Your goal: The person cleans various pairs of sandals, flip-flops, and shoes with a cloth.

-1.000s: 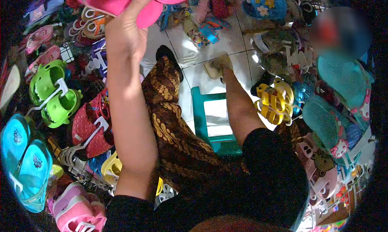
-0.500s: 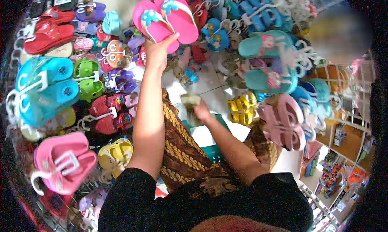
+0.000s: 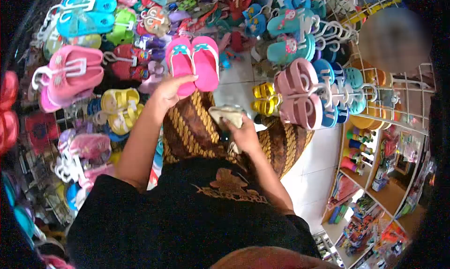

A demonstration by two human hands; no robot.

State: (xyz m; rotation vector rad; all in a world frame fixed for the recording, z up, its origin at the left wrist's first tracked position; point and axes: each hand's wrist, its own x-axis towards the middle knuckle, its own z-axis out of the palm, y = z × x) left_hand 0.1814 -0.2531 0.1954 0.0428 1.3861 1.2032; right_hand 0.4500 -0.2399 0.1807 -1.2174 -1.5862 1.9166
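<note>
A pair of pink flip-flops (image 3: pixel 205 71) with white straps and turquoise bows is gripped at the heel end by my left hand (image 3: pixel 169 91), thumb on top. The pair stands out in front of me, above my patterned brown cloth (image 3: pixel 187 128). My right hand (image 3: pixel 244 134) is closed around a folded beige cloth (image 3: pixel 227 115), low over my lap. The cloth and the flip-flops are apart from each other. Part of the cloth is hidden by the fingers.
Pink sandals (image 3: pixel 75 72), blue sandals (image 3: pixel 86 22) and yellow sandals (image 3: pixel 122 109) hang on the left. To the right hang mauve sandals (image 3: pixel 300 95), teal sandals (image 3: pixel 290 48) and small gold sandals (image 3: pixel 263 99). A white wire rack (image 3: pixel 398 90) and wooden shelves (image 3: pixel 389 194) stand at far right. White floor tiles (image 3: pixel 304 175) show below.
My left hand has brought the flip-flops down and nearer to my body. The right hand with the cloth shows more clearly over my lap. The whole view has shifted.
</note>
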